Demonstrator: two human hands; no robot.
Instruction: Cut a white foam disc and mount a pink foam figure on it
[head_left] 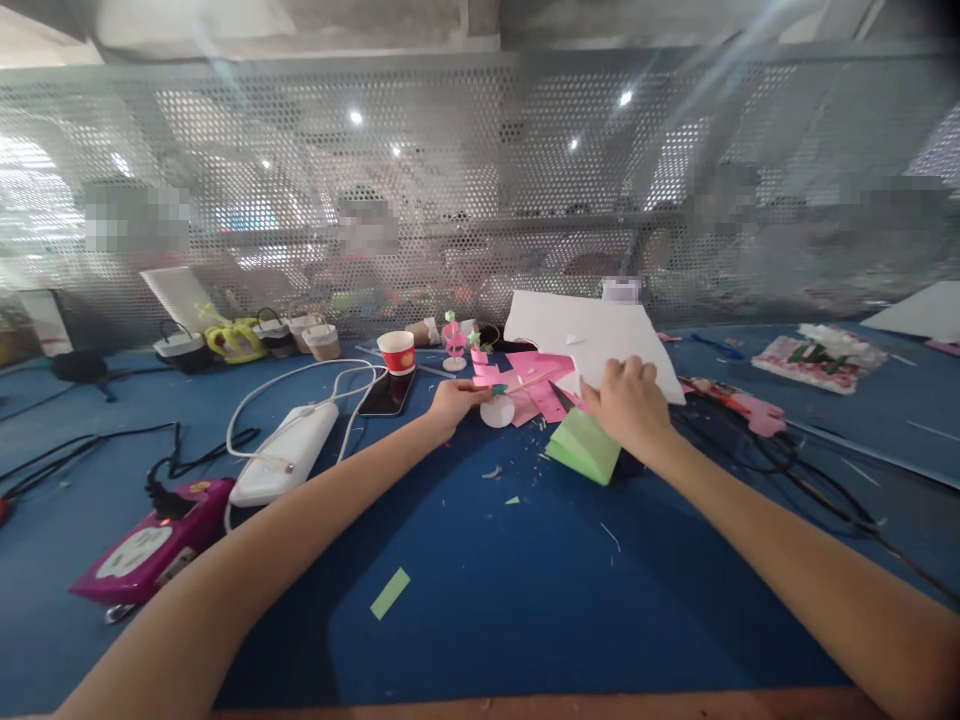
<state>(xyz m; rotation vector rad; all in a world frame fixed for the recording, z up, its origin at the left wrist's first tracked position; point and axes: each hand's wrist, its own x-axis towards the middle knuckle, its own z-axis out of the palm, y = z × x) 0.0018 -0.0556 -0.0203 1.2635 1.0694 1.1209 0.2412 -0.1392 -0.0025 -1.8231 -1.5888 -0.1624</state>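
My left hand (456,404) is closed with its fingertips pinched on a thin stick (534,379), which has a small teal piece near the fingers. Just below those fingertips lies a white round disc (497,411). Pink papers (531,398) are spread between the two hands. My right hand (628,402) rests at the lower edge of a large white sheet (592,335), fingers bent; what they hold, if anything, is hidden. Folded green paper (585,446) lies just below it.
A red paper cup (397,352) and a phone (387,393) stand left of centre. Further left are a white power strip (286,455), cables and a magenta box (154,545). A green strip (390,593) lies in front. Black cables (795,465) run at right, before a mesh partition (450,200).
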